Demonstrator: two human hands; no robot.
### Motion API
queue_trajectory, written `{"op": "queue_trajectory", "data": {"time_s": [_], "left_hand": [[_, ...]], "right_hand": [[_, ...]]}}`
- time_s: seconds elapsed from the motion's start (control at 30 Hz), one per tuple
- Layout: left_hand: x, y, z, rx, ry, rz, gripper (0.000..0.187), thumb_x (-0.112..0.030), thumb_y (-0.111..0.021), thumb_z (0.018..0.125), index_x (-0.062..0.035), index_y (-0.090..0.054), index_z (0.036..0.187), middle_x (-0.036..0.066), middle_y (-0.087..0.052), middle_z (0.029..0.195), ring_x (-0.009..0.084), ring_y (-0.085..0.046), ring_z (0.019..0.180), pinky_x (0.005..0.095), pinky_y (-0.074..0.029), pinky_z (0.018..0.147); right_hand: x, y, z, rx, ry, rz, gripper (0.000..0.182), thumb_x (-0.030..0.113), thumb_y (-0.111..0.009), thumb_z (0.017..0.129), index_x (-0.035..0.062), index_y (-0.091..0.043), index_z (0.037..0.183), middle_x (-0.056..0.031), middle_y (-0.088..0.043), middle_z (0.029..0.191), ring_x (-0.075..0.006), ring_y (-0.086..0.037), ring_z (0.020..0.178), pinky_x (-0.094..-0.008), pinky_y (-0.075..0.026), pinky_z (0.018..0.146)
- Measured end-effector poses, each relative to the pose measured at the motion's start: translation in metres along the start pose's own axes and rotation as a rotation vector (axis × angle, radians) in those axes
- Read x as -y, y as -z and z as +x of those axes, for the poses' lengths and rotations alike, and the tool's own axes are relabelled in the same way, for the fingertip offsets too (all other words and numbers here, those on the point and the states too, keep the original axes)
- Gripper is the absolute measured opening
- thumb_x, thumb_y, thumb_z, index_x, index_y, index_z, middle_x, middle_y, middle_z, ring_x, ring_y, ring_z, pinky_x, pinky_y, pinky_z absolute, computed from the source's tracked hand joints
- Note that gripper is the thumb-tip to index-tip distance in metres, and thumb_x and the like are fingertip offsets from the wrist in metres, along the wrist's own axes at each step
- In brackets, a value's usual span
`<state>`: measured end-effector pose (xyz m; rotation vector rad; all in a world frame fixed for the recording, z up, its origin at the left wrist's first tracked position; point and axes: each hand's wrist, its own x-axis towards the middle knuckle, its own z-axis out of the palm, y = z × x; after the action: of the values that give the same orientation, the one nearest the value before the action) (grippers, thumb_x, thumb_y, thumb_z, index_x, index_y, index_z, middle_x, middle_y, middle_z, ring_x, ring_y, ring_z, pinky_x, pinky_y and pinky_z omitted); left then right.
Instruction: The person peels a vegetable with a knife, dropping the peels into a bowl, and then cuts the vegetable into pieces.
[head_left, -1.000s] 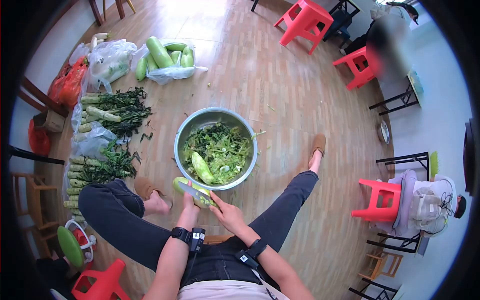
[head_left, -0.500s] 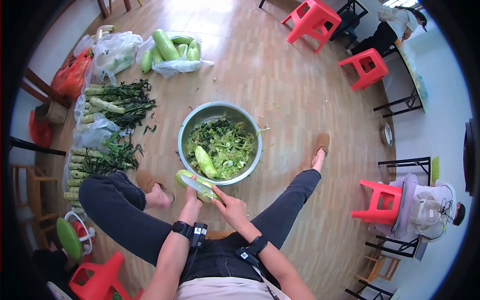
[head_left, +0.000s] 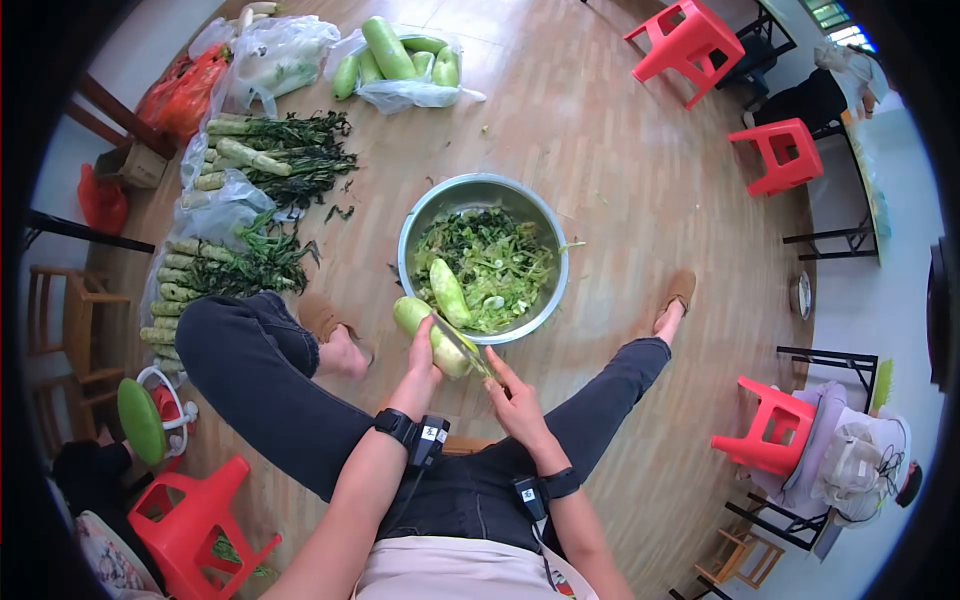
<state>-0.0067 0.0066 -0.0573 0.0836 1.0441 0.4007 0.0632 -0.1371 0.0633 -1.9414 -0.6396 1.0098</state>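
A pale green gourd (head_left: 408, 313), partly peeled, is gripped in my left hand (head_left: 424, 352) just in front of the bowl. My right hand (head_left: 515, 402) is wrapped around the handle of a knife (head_left: 459, 343). Its blade lies along the gourd's right side, seen nearly edge-on. Beyond both hands stands a steel bowl (head_left: 404, 245) filled with green leaves and peelings (head_left: 505, 262). A peeled gourd (head_left: 449, 292) leans inside the bowl's near left part.
Leafy celtuce stalks (head_left: 255, 155) lie in piles at left. Behind them is a plastic bag of green gourds (head_left: 388, 55). Red stools (head_left: 775, 425) stand right and lower left (head_left: 190, 520). Two people are at the right side, one near a far table (head_left: 862, 170).
The view has shifted, so the bowl and floor things sit farther right and higher. The knife blade has turned from flat-on to nearly edge-on, and my right hand is farther from my left.
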Motion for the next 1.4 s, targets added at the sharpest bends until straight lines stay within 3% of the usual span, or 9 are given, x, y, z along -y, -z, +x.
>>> {"op": "queue_trajectory", "data": {"time_s": [0.03,0.1,0.2,0.73,0.9,1.0,1.13,1.37,1.4], "left_hand": [[-0.002,-0.003,-0.003,-0.011,0.004,-0.011,0.051,-0.037,-0.062,0.076,-0.0052,-0.046,0.112,0.011,-0.057,0.102,0.0247,-0.057,0.089,0.0375,-0.047,0.080],[-0.005,-0.007,-0.012,0.065,0.006,-0.029,0.052,-0.038,-0.060,0.077,-0.0044,-0.046,0.113,0.012,-0.056,0.103,0.0257,-0.056,0.091,0.0375,-0.046,0.081],[-0.008,-0.011,-0.014,0.030,-0.011,-0.005,0.052,-0.038,-0.060,0.077,-0.0039,-0.045,0.114,0.013,-0.055,0.103,0.0260,-0.056,0.092,0.0377,-0.045,0.082],[-0.008,-0.009,-0.014,-0.033,-0.025,0.055,0.049,-0.041,-0.055,0.079,-0.0057,-0.045,0.112,0.013,-0.055,0.100,0.0261,-0.056,0.090,0.0395,-0.045,0.081],[-0.006,0.001,-0.001,-0.067,-0.053,0.003,0.048,-0.041,-0.052,0.081,-0.0078,-0.045,0.114,0.012,-0.054,0.107,0.0263,-0.054,0.096,0.0412,-0.044,0.085],[-0.005,0.005,0.004,-0.101,-0.040,-0.009,0.049,-0.044,-0.048,0.083,-0.0084,-0.044,0.116,0.012,-0.053,0.111,0.0267,-0.052,0.100,0.0423,-0.042,0.087],[-0.008,0.006,0.002,-0.172,-0.015,-0.103,0.049,-0.039,-0.054,0.079,-0.0066,-0.045,0.114,0.010,-0.055,0.106,0.0244,-0.057,0.095,0.0397,-0.046,0.083],[-0.005,0.014,0.014,-0.087,-0.111,-0.063,0.053,-0.037,-0.060,0.075,-0.0044,-0.045,0.114,0.008,-0.056,0.101,0.0226,-0.056,0.092,0.0381,-0.045,0.082],[-0.004,0.015,0.017,-0.118,-0.086,-0.084,0.056,-0.034,-0.065,0.072,-0.0005,-0.045,0.113,0.009,-0.056,0.099,0.0224,-0.057,0.088,0.0369,-0.047,0.077]], "right_hand": [[0.004,0.001,-0.001,0.000,0.000,0.000,0.048,0.021,-0.055,0.084,0.0216,-0.040,0.130,-0.0044,-0.043,0.052,-0.0093,-0.042,0.046,-0.0257,-0.040,0.049],[0.011,0.006,-0.002,0.040,0.033,-0.289,0.049,0.027,-0.055,0.084,0.0251,-0.040,0.130,-0.0098,-0.051,0.055,-0.0188,-0.051,0.046,-0.0308,-0.042,0.051],[0.011,0.002,0.000,0.010,0.065,-0.352,0.048,0.032,-0.055,0.083,0.0279,-0.040,0.129,-0.0109,-0.055,0.058,-0.0261,-0.056,0.052,-0.0349,-0.044,0.052],[0.019,-0.009,0.009,-0.055,0.012,-0.380,0.036,0.038,-0.052,0.083,0.0295,-0.052,0.119,-0.0096,-0.054,0.052,-0.0262,-0.056,0.050,-0.0354,-0.044,0.050],[0.010,-0.022,0.014,-0.234,0.179,-0.539,0.033,0.037,-0.052,0.083,0.0267,-0.056,0.114,-0.0091,-0.057,0.057,-0.0254,-0.057,0.051,-0.0353,-0.044,0.048],[0.014,-0.025,0.021,-0.222,0.194,-0.672,0.033,0.037,-0.051,0.084,0.0254,-0.056,0.114,-0.0080,-0.059,0.059,-0.0254,-0.058,0.052,-0.0357,-0.044,0.048],[0.019,-0.030,0.026,-0.174,0.185,-0.713,0.035,0.036,-0.050,0.084,0.0214,-0.053,0.116,-0.0087,-0.059,0.060,-0.0255,-0.059,0.055,-0.0363,-0.045,0.048],[0.017,-0.023,0.021,-0.124,0.131,-0.550,0.033,0.034,-0.047,0.087,0.0274,-0.052,0.119,-0.0098,-0.057,0.058,-0.0277,-0.058,0.054,-0.0379,-0.045,0.052],[0.019,-0.020,0.021,-0.131,0.104,-0.548,0.032,0.035,-0.046,0.087,0.0283,-0.052,0.118,-0.0099,-0.057,0.058,-0.0277,-0.058,0.054,-0.0376,-0.045,0.052]]}}
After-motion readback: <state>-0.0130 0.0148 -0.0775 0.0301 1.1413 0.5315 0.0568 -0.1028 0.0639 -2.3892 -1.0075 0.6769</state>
